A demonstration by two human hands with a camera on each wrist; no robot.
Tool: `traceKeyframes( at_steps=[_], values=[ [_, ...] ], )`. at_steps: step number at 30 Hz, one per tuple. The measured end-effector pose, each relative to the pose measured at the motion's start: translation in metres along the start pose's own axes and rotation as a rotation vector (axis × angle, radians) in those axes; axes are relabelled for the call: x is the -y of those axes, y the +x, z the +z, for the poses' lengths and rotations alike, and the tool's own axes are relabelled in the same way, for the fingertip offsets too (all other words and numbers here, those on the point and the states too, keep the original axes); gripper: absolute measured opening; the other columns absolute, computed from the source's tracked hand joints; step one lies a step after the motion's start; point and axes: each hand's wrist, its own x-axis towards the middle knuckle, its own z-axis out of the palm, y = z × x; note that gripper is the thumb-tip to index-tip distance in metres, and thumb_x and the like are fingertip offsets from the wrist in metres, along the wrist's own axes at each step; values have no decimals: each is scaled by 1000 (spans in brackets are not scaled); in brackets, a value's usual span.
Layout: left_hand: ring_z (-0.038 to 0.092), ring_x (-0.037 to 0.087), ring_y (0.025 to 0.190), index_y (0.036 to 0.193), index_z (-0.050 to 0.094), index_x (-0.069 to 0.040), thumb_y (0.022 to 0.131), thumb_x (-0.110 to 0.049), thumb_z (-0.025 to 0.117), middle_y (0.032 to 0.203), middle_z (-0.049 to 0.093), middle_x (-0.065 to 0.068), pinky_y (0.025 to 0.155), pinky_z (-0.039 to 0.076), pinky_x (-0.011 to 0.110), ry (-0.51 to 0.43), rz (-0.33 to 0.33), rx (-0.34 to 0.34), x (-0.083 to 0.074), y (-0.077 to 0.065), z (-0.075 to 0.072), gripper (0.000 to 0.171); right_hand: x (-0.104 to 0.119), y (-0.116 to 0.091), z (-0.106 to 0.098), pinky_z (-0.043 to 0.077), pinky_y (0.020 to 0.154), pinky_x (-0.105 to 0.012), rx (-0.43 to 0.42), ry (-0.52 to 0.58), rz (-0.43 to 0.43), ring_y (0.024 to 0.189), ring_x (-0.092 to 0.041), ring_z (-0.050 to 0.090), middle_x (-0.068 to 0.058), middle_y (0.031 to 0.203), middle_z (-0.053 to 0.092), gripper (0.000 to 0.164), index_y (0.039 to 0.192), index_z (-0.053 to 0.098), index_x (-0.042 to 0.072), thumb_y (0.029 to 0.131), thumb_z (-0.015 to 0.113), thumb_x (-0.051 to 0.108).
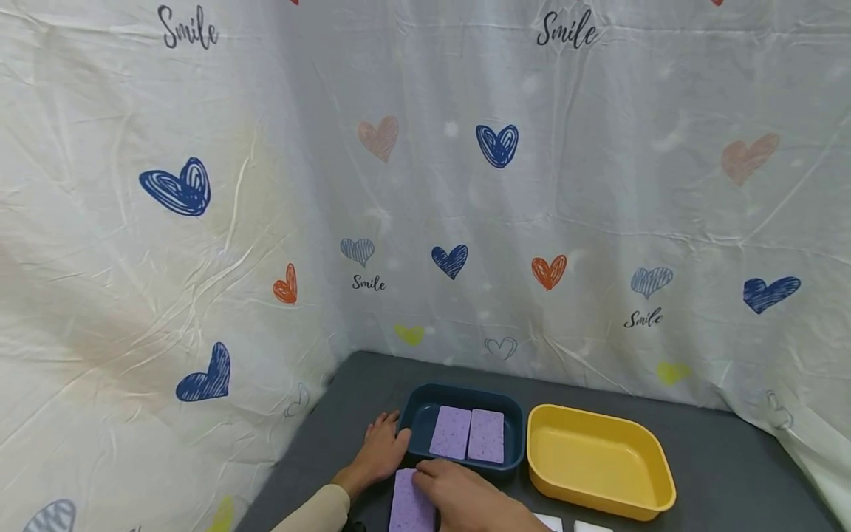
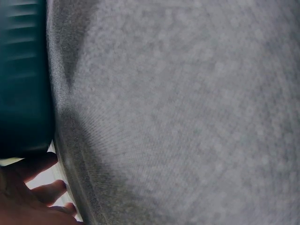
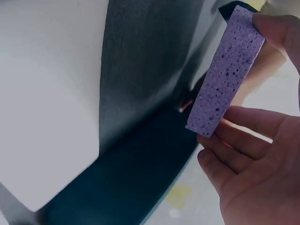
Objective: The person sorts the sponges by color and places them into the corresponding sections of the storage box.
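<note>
A purple speckled sponge [image 1: 407, 504] is held by my right hand [image 1: 468, 499] just in front of the dark blue tray [image 1: 512, 436]. In the right wrist view, the thumb and fingers pinch the sponge [image 3: 225, 72] at its edges. Two more purple sponges, a left one [image 1: 451, 432] and a right one [image 1: 486, 436], lie side by side inside the tray. My left hand [image 1: 379, 452] rests against the tray's left side, fingers extended. The left wrist view shows its fingers [image 2: 49, 193] beside the tray's wall [image 2: 23, 84].
A yellow tray [image 1: 601, 462] stands right of the blue one on the grey tabletop [image 1: 392, 369]. Two white pieces, one [image 1: 550, 522] beside another [image 1: 590, 527], show at the bottom edge. A white curtain [image 1: 425, 185] with printed hearts hangs behind the table.
</note>
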Motion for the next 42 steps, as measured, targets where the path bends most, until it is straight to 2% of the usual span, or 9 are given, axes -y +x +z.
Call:
traceKeyframes(
  at_steps=[6,12,16,24,32,42],
  values=[
    [31,48,144,132,56,13,101,-25,43,149,48,25,117,16,68,5,-1,0,-1,0,-1,51,-6,-10,-10,50,105,-39,-36,48,-28,129,-7,53,11,148,50,94,148,49,27,73,60,84],
    [33,49,143,130,58,13,100,-25,43,148,48,26,115,18,70,9,12,4,0,1,-1,51,-11,-18,-21,48,107,-38,-82,-8,-30,133,-11,52,6,150,50,85,148,50,21,81,67,69],
    [31,49,144,131,57,13,101,-25,42,149,48,25,115,16,69,4,0,7,0,1,0,51,-15,-20,-29,47,109,-39,-91,-38,-6,135,-13,50,5,151,49,82,148,50,21,81,72,62],
    [29,49,145,131,57,13,101,-25,42,150,46,26,117,14,69,-9,-25,8,-3,-1,-1,51,-24,-25,-40,44,111,-41,-112,-47,27,137,-15,50,1,153,48,83,148,50,20,81,72,62],
    [28,49,146,133,57,12,101,-25,42,151,45,26,117,13,68,-29,-41,14,-3,0,-2,51,-36,-26,-41,44,110,-46,-136,-34,75,138,-20,49,-2,154,47,83,149,49,19,81,71,63],
    [27,49,146,134,55,12,102,-26,42,151,44,25,117,13,69,-28,-42,28,-1,1,-1,52,-50,-31,-45,43,111,-49,-215,-42,114,137,-26,49,-6,154,47,84,148,49,13,82,72,58]
  ],
)
